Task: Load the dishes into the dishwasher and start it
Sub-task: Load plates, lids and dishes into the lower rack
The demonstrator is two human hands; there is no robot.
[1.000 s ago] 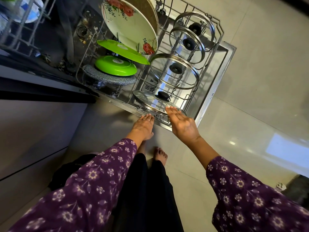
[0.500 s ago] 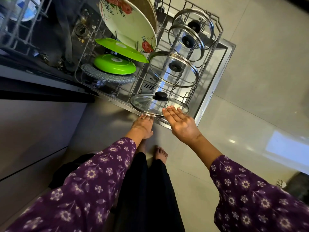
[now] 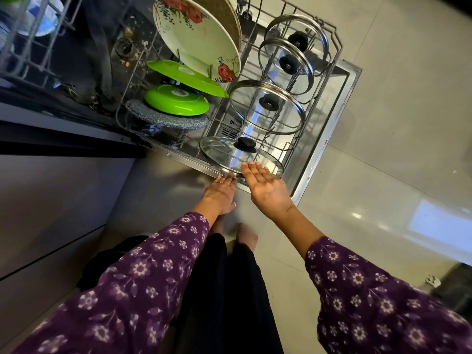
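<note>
Right hand (image 3: 267,191) further left, at glass lid's (image 3: 224,152) rim; left hand (image 3: 219,194) alongside.

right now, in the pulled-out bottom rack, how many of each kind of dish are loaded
glass lids: 4
green plates: 2
floral plate: 1
brown round plate behind the floral one: 1
grey speckled plate: 1
total: 9
</note>
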